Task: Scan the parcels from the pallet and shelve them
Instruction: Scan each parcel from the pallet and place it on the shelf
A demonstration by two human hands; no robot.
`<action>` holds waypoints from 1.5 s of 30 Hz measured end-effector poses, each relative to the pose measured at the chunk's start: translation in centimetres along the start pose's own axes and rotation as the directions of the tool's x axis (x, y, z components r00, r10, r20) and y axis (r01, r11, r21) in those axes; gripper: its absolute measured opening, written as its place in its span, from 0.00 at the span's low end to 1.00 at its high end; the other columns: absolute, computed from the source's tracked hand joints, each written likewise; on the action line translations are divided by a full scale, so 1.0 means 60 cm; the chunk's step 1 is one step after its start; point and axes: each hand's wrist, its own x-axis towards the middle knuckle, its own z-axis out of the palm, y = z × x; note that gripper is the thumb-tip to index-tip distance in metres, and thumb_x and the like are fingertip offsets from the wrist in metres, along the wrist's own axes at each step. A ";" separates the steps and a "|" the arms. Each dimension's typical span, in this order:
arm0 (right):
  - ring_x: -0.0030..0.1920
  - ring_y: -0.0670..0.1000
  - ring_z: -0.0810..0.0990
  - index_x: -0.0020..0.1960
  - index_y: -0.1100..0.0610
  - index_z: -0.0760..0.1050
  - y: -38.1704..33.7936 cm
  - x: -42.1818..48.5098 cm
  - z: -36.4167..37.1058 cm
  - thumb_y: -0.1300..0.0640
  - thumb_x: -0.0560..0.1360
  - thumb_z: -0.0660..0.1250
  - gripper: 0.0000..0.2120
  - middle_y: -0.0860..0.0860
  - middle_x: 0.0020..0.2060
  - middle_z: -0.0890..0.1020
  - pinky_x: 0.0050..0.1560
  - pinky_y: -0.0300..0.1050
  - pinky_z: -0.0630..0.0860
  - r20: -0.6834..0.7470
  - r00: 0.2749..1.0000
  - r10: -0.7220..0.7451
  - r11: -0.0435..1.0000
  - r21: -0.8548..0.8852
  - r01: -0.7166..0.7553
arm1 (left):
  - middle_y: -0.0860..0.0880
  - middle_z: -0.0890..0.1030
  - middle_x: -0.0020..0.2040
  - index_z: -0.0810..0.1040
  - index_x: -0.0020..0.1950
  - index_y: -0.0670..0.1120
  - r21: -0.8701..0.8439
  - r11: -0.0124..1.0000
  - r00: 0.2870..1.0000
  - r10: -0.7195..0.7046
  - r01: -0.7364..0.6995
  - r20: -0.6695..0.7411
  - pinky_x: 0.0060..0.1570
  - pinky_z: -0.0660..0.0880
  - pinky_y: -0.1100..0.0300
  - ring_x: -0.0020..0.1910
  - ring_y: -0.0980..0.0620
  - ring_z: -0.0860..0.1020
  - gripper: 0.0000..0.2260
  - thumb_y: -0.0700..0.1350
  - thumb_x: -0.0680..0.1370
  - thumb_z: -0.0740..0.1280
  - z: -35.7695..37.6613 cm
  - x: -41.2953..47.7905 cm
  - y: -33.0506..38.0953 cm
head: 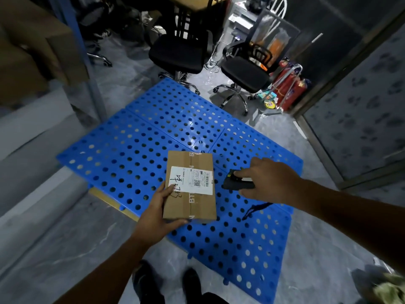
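A brown cardboard parcel (190, 185) with a white shipping label and tape lies flat above the blue perforated pallet (135, 150). My left hand (160, 212) grips its near left corner, thumb on the label and fingers under the box. My right hand (266, 179) holds a black handheld scanner (237, 183) just right of the parcel, its head pointed toward the label. A black wrist cord (255, 210) hangs from the scanner over the pallet.
Two black office chairs (182, 51) (245, 73) stand beyond the pallet. Red fire extinguishers (289, 84) sit at the back right beside a glass partition (361, 106). Cardboard boxes on a blue-framed shelf (39, 44) are at the left. My shoes (166, 284) are at the pallet's near edge.
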 end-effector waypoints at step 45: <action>0.42 0.37 0.80 0.57 0.42 0.82 -1.400 -0.028 0.117 0.41 0.75 0.69 0.12 0.37 0.44 0.84 0.38 0.37 0.75 -0.051 0.634 -0.772 0.492 0.583 0.646 | 0.59 0.61 0.73 0.59 0.79 0.57 -0.362 0.790 0.119 -0.475 0.495 -0.872 0.71 0.71 0.58 0.70 0.58 0.68 0.49 0.60 0.64 0.83 -0.527 -1.086 -0.294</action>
